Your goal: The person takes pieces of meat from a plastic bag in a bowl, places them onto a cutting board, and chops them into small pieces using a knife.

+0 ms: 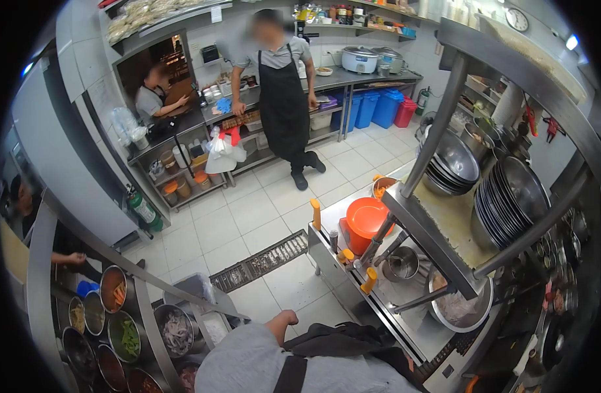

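Observation:
At the bottom centre my left arm comes out of a grey sleeve [245, 344], with my left hand [289, 318] foreshortened at its end above the tiled floor. Its fingers do not show clearly, and I see nothing it holds. Black apron cloth [340, 340] bunches just right of it. My right hand is out of view. Nearest on the right is a steel worktable [336, 262] with orange-handled tools [315, 213], an orange tub [367, 219], a steel pot [401, 264] and a large metal bowl [481, 308].
Ingredient containers [125, 335] fill a rack at left. Stacked metal bowls [510, 203] sit on an overhead shelf at right. A person in a black apron [281, 98] stands at the back counter; another person [157, 95] is behind the hatch. A drain grate [261, 259] crosses the floor.

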`<state>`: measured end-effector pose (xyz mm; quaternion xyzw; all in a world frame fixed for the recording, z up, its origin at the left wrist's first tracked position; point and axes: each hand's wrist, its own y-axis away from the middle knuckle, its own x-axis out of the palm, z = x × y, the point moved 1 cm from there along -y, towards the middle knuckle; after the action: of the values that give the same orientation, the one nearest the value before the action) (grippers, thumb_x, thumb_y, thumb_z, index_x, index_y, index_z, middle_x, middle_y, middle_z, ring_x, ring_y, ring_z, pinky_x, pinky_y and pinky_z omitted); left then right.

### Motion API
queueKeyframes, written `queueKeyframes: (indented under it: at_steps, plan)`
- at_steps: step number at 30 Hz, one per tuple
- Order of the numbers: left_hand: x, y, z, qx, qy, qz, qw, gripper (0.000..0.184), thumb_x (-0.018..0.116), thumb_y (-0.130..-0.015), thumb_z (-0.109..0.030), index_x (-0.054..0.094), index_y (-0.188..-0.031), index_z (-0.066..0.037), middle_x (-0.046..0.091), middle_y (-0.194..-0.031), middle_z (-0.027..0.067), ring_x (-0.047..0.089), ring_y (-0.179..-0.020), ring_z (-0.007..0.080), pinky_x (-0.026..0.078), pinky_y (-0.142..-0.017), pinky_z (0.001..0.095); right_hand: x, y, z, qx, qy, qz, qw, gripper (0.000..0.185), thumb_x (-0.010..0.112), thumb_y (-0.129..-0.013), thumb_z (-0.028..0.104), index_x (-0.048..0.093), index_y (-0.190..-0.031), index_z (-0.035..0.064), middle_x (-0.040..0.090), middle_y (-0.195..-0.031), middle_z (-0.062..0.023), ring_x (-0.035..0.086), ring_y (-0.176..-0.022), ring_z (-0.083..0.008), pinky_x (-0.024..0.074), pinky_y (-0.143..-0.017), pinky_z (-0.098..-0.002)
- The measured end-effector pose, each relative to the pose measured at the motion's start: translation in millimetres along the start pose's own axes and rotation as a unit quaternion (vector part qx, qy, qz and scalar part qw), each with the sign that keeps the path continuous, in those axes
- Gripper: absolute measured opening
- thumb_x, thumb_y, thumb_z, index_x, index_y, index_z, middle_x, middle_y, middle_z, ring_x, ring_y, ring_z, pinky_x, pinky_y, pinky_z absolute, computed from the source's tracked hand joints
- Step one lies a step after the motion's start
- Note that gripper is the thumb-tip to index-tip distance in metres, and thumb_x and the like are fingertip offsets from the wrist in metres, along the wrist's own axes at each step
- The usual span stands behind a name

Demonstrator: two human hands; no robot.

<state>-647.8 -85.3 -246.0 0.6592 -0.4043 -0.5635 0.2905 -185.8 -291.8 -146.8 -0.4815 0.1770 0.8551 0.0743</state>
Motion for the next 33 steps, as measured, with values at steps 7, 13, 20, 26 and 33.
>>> queueKeyframes:
  at_steps: [7, 13, 20, 26, 33]
  plan:
    - [7.3, -10.4, 3.6, -0.023, 0.031, -0.044, 0.998, 0.036, 0.053, -0.073, -0.020, 0.073, -0.100, -0.006, 0.066, -0.115, 0.0190, 0.063, -0.107, 0.0341, 0.052, -0.089, 0.0407, 19.5, -11.2, -31.7, 0.002, 0.047, 0.030, 0.998, 0.022, 0.065, -0.076, 0.021, 0.074, -0.083, 0.0023, 0.067, -0.078, -0.0238, 0.066, -0.078, -0.0400, 0.0528, -0.076, -0.0464]
    - [12.0, -8.3, 4.7, -0.018, 0.025, -0.030, 0.999, 0.037, 0.053, -0.072, -0.020, 0.073, -0.100, -0.006, 0.065, -0.115, 0.0200, 0.063, -0.108, 0.0339, 0.052, -0.089, 0.0410, 3.7, -7.9, -4.3, 0.050, 0.040, 0.042, 0.997, 0.022, 0.064, -0.077, 0.021, 0.073, -0.084, 0.0019, 0.067, -0.082, -0.0249, 0.066, -0.083, -0.0408, 0.0516, -0.079, -0.0466]
    - [15.8, -6.7, 6.0, -0.011, 0.035, -0.014, 0.999, 0.038, 0.053, -0.071, -0.021, 0.073, -0.099, -0.005, 0.066, -0.113, 0.0203, 0.064, -0.106, 0.0345, 0.051, -0.089, 0.0410, 12.0, -9.4, -16.1, 0.054, 0.026, 0.052, 0.997, 0.022, 0.064, -0.077, 0.020, 0.073, -0.084, 0.0011, 0.067, -0.085, -0.0250, 0.065, -0.086, -0.0410, 0.0512, -0.080, -0.0466]
    - [14.9, -9.3, 5.3, -0.008, 0.026, -0.007, 1.000, 0.038, 0.052, -0.072, -0.023, 0.073, -0.099, -0.005, 0.066, -0.113, 0.0202, 0.064, -0.106, 0.0343, 0.051, -0.090, 0.0401, -1.4, -5.5, 4.8, 0.060, 0.010, 0.038, 0.997, 0.022, 0.063, -0.077, 0.020, 0.073, -0.084, 0.0006, 0.067, -0.085, -0.0251, 0.066, -0.086, -0.0415, 0.0514, -0.081, -0.0467]
    - [13.7, -5.3, 4.0, -0.001, 0.022, -0.031, 0.999, 0.037, 0.053, -0.073, -0.023, 0.073, -0.098, -0.005, 0.067, -0.112, 0.0196, 0.064, -0.105, 0.0341, 0.052, -0.089, 0.0404, -24.8, 5.7, 32.8, 0.059, -0.022, 0.019, 0.998, 0.021, 0.064, -0.077, 0.018, 0.073, -0.083, -0.0003, 0.067, -0.083, -0.0257, 0.067, -0.084, -0.0403, 0.0519, -0.080, -0.0450]
